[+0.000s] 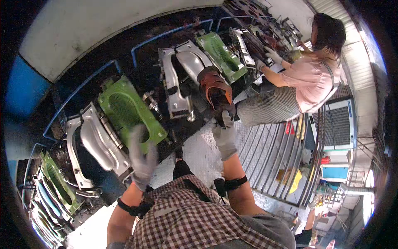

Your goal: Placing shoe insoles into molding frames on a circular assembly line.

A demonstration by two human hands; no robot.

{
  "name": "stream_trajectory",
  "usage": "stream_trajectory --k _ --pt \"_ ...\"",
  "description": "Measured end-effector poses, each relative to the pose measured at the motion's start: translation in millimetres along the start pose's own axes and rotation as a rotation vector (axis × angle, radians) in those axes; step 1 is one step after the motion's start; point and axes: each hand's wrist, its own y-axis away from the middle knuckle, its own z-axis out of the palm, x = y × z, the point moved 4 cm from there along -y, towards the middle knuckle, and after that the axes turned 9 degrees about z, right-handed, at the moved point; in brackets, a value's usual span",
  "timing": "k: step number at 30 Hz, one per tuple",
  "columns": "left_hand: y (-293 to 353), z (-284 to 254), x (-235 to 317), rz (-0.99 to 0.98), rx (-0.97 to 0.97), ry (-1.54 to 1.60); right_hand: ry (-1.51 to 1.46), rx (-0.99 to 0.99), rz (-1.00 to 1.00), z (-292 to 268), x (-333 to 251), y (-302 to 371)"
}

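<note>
My right hand [225, 135], in a pale grey glove, grips a dark shoe [214, 89] with orange-red panels at its lower end. The shoe is held up in front of a silver sole-shaped mould [192, 62]. My left hand [143, 159], also gloved and blurred by motion, holds nothing that I can see; its fingers stretch upward and the thumb stands apart. It is over the near corner of a green mould plate [128, 110] with a sole-shaped hollow. Left of that plate lies another silver mould half [97, 143].
More moulds [56, 182] line the dark bench to the left, with blue tube rails [170, 33] behind. At the right, a co-worker [315, 79] in a pink top leans over other moulds [244, 45]. A slatted metal rack [273, 157] stands to my right.
</note>
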Motion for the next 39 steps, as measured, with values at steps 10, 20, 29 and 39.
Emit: stream_trajectory --k 10,20,29,39 --pt "-110.1 268.0 -20.6 -0.769 0.316 0.525 0.937 -0.057 -0.503 -82.1 -108.3 -145.0" --pt "-193.0 336.4 -162.1 -0.862 0.414 1.025 0.159 -0.244 0.196 4.6 -130.2 -228.8" --pt "-131.4 357.2 -113.9 -0.717 0.346 1.030 1.406 -0.449 -0.696 62.3 -107.5 -275.9" --pt "-76.6 366.6 -42.5 -1.111 0.757 1.501 1.677 -1.063 -0.597 -0.6 -55.0 -179.5"
